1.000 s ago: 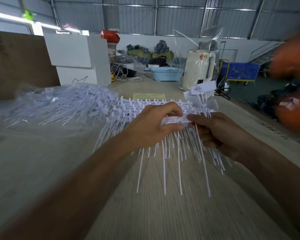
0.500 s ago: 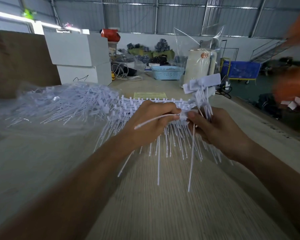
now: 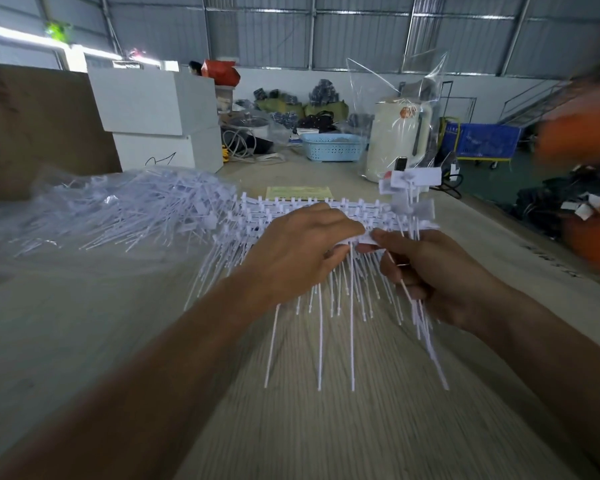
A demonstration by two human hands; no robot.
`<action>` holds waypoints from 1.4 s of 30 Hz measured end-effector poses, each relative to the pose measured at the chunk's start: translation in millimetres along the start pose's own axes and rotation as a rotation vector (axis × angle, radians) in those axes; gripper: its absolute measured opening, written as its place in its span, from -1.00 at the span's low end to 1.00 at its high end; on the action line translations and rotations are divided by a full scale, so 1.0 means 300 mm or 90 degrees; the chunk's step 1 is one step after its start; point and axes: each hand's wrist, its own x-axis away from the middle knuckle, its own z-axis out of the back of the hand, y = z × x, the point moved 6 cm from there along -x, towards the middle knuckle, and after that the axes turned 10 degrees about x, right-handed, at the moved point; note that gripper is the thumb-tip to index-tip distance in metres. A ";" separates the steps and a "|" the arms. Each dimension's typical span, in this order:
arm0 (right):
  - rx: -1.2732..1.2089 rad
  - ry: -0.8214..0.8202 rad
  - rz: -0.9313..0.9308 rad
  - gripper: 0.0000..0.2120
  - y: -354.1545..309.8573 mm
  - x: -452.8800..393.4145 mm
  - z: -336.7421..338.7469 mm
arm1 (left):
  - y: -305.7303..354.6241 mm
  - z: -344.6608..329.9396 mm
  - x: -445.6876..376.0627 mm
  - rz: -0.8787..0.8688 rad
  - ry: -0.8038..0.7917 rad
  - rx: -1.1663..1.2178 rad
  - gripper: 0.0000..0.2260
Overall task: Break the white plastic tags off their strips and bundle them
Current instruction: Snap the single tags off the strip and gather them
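A: Entry, head view. Where are the tags?

B: A stack of white tag strips [image 3: 312,216] lies across the middle of the surface [image 3: 326,427], heads in rows at the far side, thin tails fanned toward the person. To the left, touching the stack, a heap of loose tags [image 3: 118,209] sits on and partly under clear plastic wrap.

A: Left hand?

B: The left hand [image 3: 298,251] lies over the strips with fingers curled, thumb and fingertips pinching the head of a white tag [image 3: 359,240] at the near edge of the stack.

A: Right hand?

B: The right hand [image 3: 430,275] meets the left at that same tag head, thumb and forefinger pinching it from the other side. Its remaining fingers are curled round a bundle of separated tags [image 3: 413,199]; flat heads stand up above the hand, tails run down past the palm and out below it.

A: Are the two hands touching?

B: Fingertips are just beside each other on the tag; actual contact cannot be told.

A: Surroundings?

B: At the far end of the surface: two stacked white boxes [image 3: 160,112], a pale blue basket [image 3: 333,147], a cream kettle [image 3: 399,136] inside a clear bag, and a yellow paper [image 3: 298,192] just behind the strips. Blurred orange shapes at the right edge; not identifiable.
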 end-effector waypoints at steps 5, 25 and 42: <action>0.025 -0.106 0.037 -0.73 -0.020 0.020 -0.045 | -0.020 0.015 0.002 0.018 0.068 0.014 -0.85; 0.095 -0.067 0.029 -0.65 -0.022 0.034 -0.047 | -0.057 -0.027 -0.005 0.195 0.002 0.253 -0.55; 0.044 0.003 0.067 -0.75 -0.035 0.017 -0.012 | -0.034 -0.010 0.003 0.057 0.005 0.055 -0.82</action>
